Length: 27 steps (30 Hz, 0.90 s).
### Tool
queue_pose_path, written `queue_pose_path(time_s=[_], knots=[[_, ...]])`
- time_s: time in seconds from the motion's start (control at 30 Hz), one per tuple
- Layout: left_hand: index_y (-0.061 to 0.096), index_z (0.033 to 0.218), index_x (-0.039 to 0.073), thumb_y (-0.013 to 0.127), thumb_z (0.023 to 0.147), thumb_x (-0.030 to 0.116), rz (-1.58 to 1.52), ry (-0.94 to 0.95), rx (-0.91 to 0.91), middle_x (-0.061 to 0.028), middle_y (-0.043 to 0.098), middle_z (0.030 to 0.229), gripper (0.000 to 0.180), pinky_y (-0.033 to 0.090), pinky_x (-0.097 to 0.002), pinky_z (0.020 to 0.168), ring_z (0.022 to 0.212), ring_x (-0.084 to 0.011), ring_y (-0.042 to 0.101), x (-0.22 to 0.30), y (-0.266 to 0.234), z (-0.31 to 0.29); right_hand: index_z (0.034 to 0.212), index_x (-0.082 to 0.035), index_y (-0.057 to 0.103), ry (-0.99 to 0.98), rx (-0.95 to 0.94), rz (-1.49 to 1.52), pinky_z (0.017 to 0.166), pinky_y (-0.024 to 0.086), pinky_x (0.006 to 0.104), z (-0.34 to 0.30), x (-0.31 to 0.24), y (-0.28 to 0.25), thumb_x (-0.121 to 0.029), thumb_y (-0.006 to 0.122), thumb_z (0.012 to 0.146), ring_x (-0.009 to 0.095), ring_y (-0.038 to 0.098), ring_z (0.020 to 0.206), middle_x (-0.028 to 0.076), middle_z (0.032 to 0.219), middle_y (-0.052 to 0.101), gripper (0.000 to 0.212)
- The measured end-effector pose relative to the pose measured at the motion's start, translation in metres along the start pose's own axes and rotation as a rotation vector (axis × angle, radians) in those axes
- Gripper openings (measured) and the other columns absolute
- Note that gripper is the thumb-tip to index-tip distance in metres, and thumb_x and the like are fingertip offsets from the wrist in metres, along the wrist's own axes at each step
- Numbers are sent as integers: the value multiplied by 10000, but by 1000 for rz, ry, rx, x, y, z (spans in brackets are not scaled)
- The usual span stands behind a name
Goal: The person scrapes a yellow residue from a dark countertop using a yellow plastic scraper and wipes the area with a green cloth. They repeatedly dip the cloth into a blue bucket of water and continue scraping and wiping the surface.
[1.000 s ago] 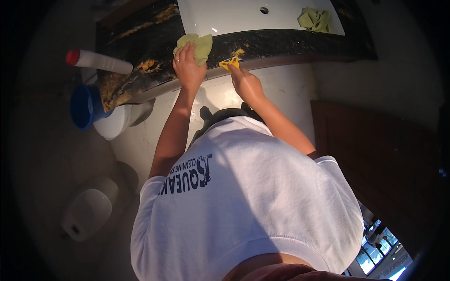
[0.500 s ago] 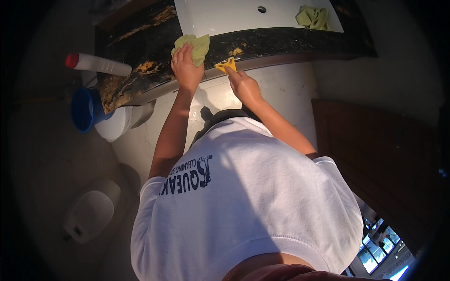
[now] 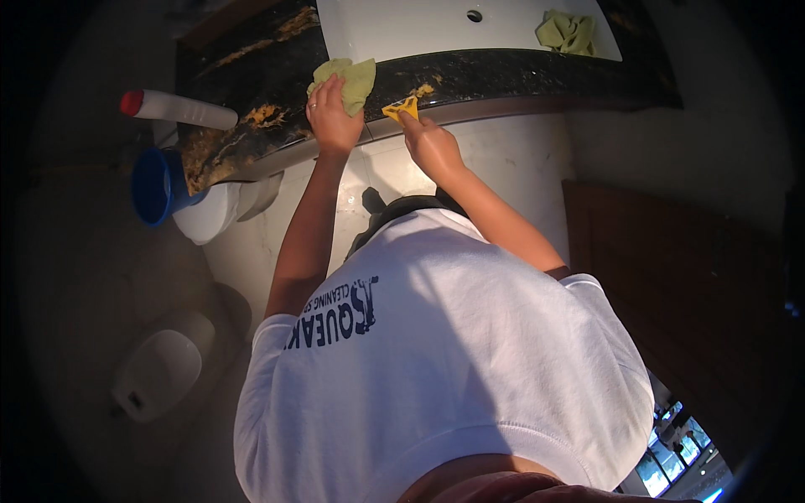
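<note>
With the fingers of my left hand (image 3: 335, 117) bent over it, a crumpled light-green cloth (image 3: 356, 82) lies on the front edge of the black stone countertop (image 3: 470, 75). A small yellow triangular scraper (image 3: 401, 110) is gripped in my right hand (image 3: 434, 149), its wide end against or just over the counter's front edge. Whether the blade touches the stone, I cannot tell. Behind both hands is a white sink (image 3: 411, 25). A second green cloth (image 3: 567, 33) lies bunched in the sink's right corner.
A white bottle with a red cap (image 3: 180, 110) is at the counter's left end. Below it are a blue bucket (image 3: 154, 189) and a white toilet (image 3: 205, 216). A white urinal (image 3: 159, 373) is at lower left, and a dark brown door (image 3: 654, 260) at right.
My right hand and the scraper have shifted slightly left along the counter edge. My left hand stays on the cloth, and the whole view has tilted a little.
</note>
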<state>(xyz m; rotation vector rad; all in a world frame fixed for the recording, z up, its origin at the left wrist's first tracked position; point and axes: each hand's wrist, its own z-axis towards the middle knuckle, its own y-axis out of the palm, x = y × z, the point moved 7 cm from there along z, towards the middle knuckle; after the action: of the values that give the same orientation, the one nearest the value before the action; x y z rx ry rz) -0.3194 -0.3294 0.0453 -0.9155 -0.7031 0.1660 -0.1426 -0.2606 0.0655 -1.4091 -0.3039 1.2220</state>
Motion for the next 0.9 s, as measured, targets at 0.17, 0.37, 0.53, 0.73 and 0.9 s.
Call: queue_pose_path(time_s=[0.17, 0.37, 0.53, 0.73, 0.9], knots=[[579, 1198, 103, 735, 677, 140, -3, -6, -7, -88, 555, 1252, 546, 339, -439, 1040, 1195, -298, 471, -3, 0, 2, 1180, -102, 589, 21, -92, -5, 553, 511, 423, 6, 5, 6, -143, 588, 857, 338, 624, 624, 164, 785, 618, 325], [590, 1172, 80, 717, 660, 68, -150, -297, 57, -107, 598, 1143, 528, 386, -428, 998, 1062, -326, 548, -8, -26, 16, 1165, -119, 601, 67, -256, 31, 607, 519, 444, -36, 32, -11, -151, 588, 855, 359, 630, 668, 192, 790, 631, 312], [564, 1202, 72, 727, 649, 80, -306, 85, 100, -119, 561, 1213, 576, 376, -431, 988, 1127, -350, 494, 120, 17, 22, 1169, -106, 621, 320, -177, 48, 695, 522, 436, -92, 112, -67, -146, 570, 871, 363, 644, 755, 199, 873, 658, 304], [454, 1311, -30, 612, 739, 69, -28, 422, -345, -207, 415, 1394, 601, 252, -477, 1112, 1315, -374, 358, 277, 173, 13, 1202, -100, 617, 616, -66, 55, 677, 517, 412, -107, 173, -112, -131, 580, 882, 336, 659, 737, 202, 895, 671, 324], [461, 1317, -7, 512, 830, 83, -1, 513, -246, -190, 445, 1375, 499, 276, -457, 1111, 1289, -361, 411, 244, 166, 7, 1273, -88, 579, 799, -94, 121, 540, 500, 316, -133, 182, -122, -146, 554, 934, 175, 621, 535, 103, 709, 617, 345]])
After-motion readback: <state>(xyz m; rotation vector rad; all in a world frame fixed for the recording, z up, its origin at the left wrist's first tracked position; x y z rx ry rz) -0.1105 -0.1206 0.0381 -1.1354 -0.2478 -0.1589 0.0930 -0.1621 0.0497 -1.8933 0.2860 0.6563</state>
